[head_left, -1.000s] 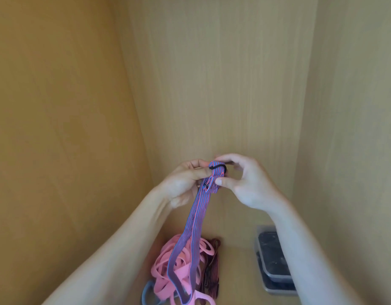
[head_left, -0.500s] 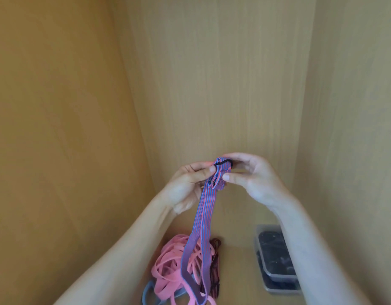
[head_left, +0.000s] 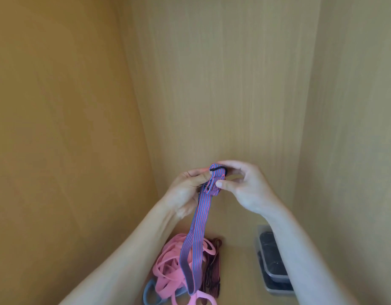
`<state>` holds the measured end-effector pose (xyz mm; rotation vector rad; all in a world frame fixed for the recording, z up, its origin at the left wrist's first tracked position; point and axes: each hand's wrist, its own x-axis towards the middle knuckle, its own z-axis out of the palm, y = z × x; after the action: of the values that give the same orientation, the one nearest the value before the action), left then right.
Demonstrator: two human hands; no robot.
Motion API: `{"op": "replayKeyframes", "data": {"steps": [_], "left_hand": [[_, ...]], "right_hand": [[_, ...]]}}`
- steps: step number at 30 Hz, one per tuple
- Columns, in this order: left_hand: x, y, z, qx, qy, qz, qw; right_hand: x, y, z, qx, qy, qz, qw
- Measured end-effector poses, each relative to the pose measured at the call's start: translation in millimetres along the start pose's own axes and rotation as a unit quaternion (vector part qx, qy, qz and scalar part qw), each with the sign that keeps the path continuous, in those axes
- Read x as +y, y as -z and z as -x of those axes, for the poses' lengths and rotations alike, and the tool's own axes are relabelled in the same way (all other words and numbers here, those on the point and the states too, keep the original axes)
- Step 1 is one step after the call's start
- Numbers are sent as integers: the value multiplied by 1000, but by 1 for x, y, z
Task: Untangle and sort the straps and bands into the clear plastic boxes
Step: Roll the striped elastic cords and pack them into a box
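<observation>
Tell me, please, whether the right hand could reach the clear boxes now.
Probably, once freed: the right hand pinches the striped strap with the left hand; the clear boxes sit unobstructed below its forearm.

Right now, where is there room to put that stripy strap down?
There is bare wood between the dark red strap and the boxes, and a strip behind the pink bands, by the back wall. It is crowded where the pink bands, dark red strap and blue band are heaped.
</observation>
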<state>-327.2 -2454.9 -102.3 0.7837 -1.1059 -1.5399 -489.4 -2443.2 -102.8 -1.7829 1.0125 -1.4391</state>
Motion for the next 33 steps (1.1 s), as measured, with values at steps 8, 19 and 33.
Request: {"op": "replayKeyframes", "data": {"steps": [8,19,33], "left_hand": [[9,0,5,-71,6,-2,997],[-8,-9,21,-65,-38,-241,968],[-11,-24,26,-45,-53,-299,952]], "right_hand": [[-6,12,-7,30,-11,-15,999],[-6,20,-4,36,-86,-112,989],[-3,3,8,73,-97,-187,975]]}}
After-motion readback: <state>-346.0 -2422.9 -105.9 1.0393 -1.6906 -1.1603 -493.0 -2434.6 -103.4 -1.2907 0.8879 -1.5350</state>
